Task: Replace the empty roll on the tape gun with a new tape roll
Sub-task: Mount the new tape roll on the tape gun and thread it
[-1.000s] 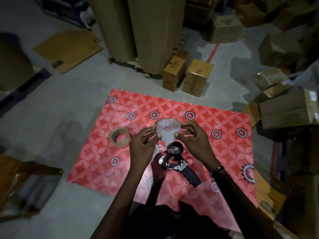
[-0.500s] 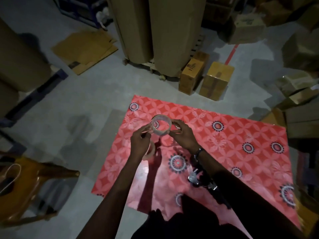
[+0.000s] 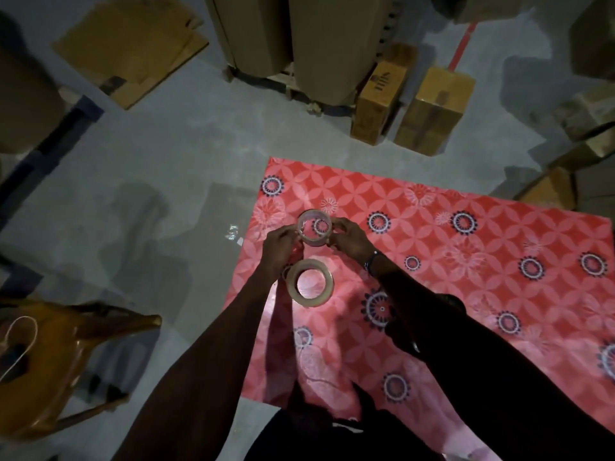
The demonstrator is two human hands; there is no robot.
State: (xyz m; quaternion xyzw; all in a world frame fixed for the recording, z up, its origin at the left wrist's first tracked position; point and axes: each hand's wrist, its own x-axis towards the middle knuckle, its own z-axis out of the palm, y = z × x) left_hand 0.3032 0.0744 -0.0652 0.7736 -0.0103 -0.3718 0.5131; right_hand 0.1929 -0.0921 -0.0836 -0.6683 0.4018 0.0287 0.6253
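Change since earlier frames: both hands have carried the held ring leftward off the tape gun; the view has swung left, and the tape gun cannot be made out now.
Forearms: both reach from the near edge up the middle of the view, crossing the mat (image 3: 499, 227).
Mat: red, patterned with dark rosettes, laid flat on the grey concrete floor (image 3: 166, 154); its left edge lies just left of the hands.
New tape roll (image 3: 310, 283): brownish, thick-walled, lying flat on the mat near its left edge, directly nearer than the hands; whether the left wrist touches it cannot be told.
Left hand (image 3: 281, 245): fingers pressed onto the left side of the empty roll, holding it above the mat.
Right hand (image 3: 349, 239): fingers curled onto the right side of the same ring; a dark band sits on the wrist.
Empty roll (image 3: 314, 226): thin pale ring, held between both hands, its opening turned up so the mat pattern shows through it.
Chair (image 3: 50, 361): brown, at the near left, off the mat; a pale cord lies on it.
Flat cardboard (image 3: 129, 48): on the floor at far left.
Small boxes (image 3: 432, 108): two brown cartons standing beyond the mat's far edge.
Tall cartons (image 3: 299, 34): at far centre, on a pallet.
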